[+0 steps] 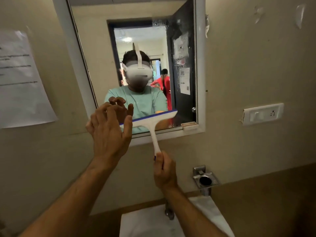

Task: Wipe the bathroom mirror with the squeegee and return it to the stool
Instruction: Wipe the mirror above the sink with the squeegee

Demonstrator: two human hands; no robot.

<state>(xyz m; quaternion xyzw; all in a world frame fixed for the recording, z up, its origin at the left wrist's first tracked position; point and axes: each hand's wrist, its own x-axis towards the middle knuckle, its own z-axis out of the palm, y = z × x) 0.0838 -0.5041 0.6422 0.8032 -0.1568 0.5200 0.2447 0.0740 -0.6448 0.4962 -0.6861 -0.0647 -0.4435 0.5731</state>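
A white-framed mirror hangs on the beige wall, with smears and droplets on its upper right glass. A white squeegee with a blue rubber edge lies tilted against the lower part of the glass. My right hand grips the bottom of its handle. My left hand is raised in front of the mirror's lower left, fingers spread and loosely bent, the thumb beside the left end of the blade. The stool is out of view.
A white sink with a tap sits below my arms. A steel holder is fixed to the wall at the right, under a switch and socket plate. A paper notice hangs on the left wall.
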